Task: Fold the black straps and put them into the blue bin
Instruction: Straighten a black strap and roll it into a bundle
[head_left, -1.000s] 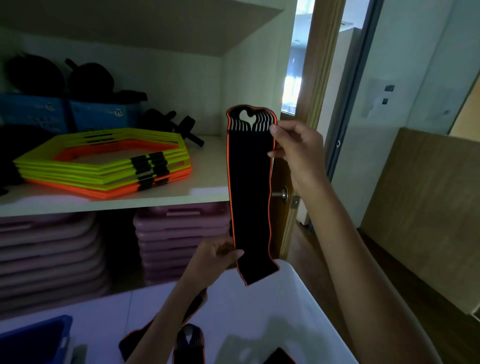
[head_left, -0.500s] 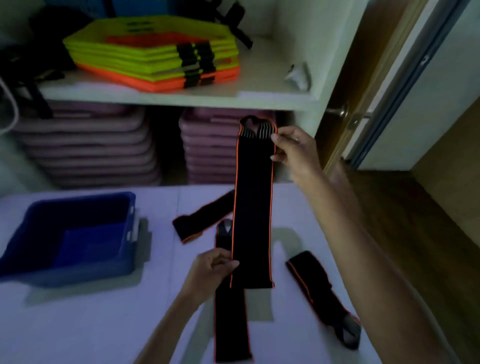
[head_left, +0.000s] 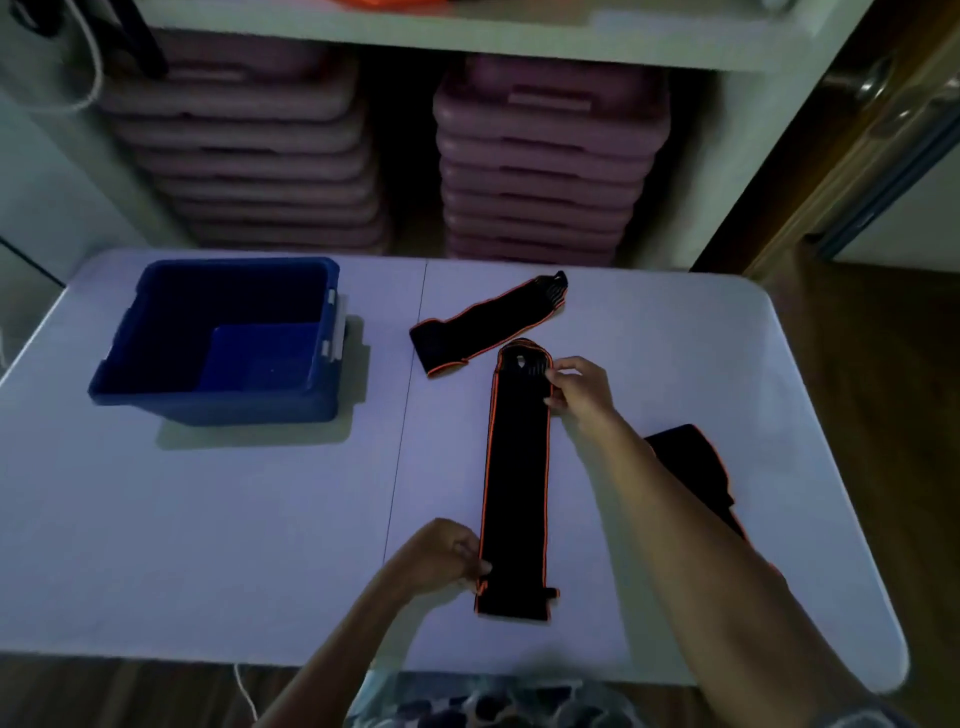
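Note:
A long black strap with orange edging (head_left: 517, 478) lies flat and lengthwise on the white table (head_left: 234, 519). My right hand (head_left: 579, 387) pinches its far end at the right edge. My left hand (head_left: 447, 556) grips its near end at the left edge. A second black strap (head_left: 488, 322) lies slanted just beyond it. A third strap (head_left: 693, 467) lies to the right, partly hidden under my right forearm. The blue bin (head_left: 223, 338) stands empty at the table's left.
Two stacks of purple step boards (head_left: 545, 166) stand under a white shelf behind the table. A door frame (head_left: 852, 156) and wooden floor are to the right. The table's near edge runs just in front of my body.
The strap that both hands held up vertically has been lowered and laid flat on the table. The view has tilted down from the shelf to the tabletop.

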